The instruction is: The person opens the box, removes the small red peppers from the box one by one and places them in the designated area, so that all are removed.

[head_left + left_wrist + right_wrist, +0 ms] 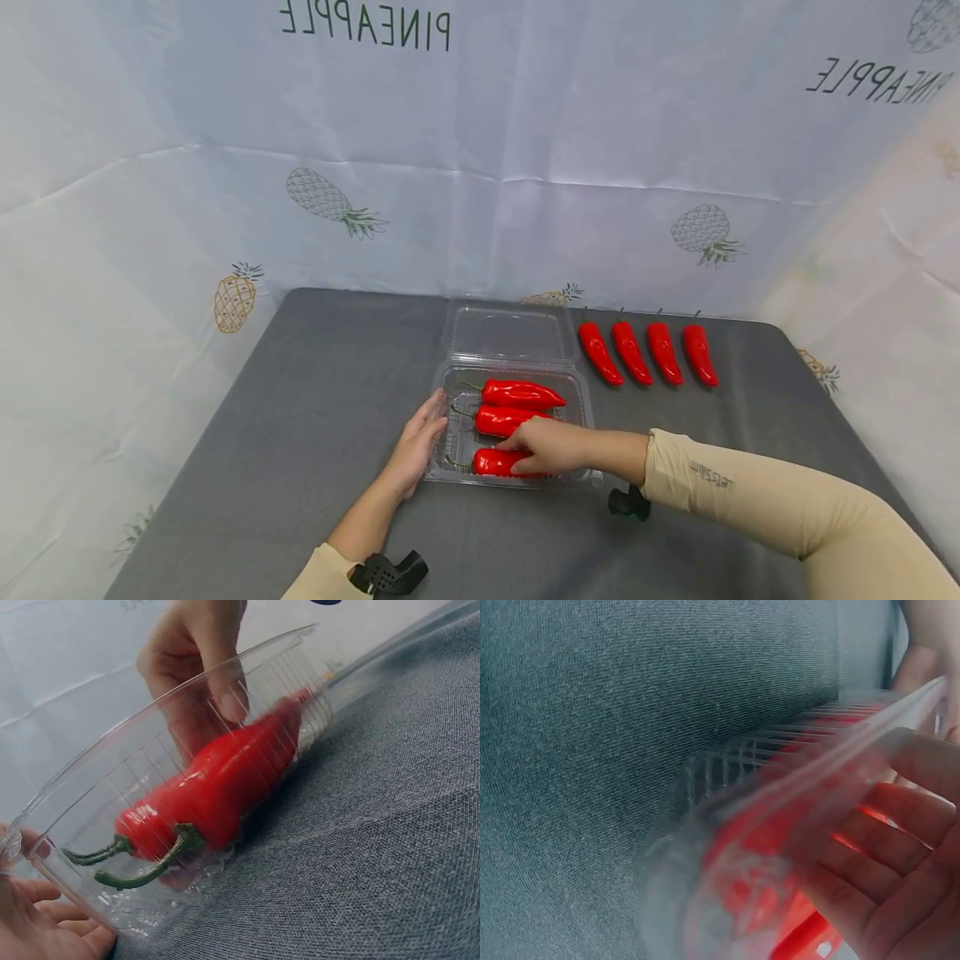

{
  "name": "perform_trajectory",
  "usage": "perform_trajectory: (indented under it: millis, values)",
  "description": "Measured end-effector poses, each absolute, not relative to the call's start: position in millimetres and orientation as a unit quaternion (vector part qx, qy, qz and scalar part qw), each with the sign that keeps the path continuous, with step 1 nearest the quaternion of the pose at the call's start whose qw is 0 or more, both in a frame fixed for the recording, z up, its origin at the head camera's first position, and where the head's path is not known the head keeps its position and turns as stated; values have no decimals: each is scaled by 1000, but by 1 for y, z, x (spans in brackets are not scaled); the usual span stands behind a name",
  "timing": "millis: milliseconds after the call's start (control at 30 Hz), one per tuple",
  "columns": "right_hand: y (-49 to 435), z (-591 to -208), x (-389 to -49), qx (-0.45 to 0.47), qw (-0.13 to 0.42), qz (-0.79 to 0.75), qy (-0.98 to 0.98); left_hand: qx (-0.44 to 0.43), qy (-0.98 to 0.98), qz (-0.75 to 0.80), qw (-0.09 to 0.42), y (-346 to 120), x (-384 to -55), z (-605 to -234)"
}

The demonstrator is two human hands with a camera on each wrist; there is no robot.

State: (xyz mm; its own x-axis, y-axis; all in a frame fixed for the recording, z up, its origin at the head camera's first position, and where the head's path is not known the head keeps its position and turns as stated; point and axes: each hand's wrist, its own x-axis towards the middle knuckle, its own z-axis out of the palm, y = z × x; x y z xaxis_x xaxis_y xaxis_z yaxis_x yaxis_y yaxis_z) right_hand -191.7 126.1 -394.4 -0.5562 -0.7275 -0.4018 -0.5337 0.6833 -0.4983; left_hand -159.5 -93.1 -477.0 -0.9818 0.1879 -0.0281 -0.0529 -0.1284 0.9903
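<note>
Head view, below centre: thumb and fingers of the right hand (553, 446) pinch the lowest red chili pepper (493, 462) inside a clear clamshell container (584, 398). The left hand (412, 450) rests, fingers extended, against its left wall. Two further chili peppers (521, 393) lie above in it, stems pointing left. Beyond spreads the open lid (512, 333). Right of centre, four loose chili peppers (663, 354) form a row on the grey table (337, 375); a pineapple-printed curtain (517, 108) fills the upper frame.

Pineapple-print sheeting (517, 108) hung behind and beside a grey table (322, 392) suggests a curtained-off booth.
</note>
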Motion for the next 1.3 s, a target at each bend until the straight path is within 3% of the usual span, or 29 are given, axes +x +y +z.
perform_trajectory:
  millis: [633,833,1067,1300]
  values:
    - [120,-399,-193,-366,307,-110,872,45,661,744,85,-92,-159,-475]
    - [122,-401,-196,-371,289,-143,871,41,663,742,89,-91,-159,-475]
    - [126,-403,-196,-401,303,-170,848,45,665,741,87,-90,-159,-475]
    - [141,-392,-199,-426,274,-227,832,38,663,744,78,-90,-160,-475]
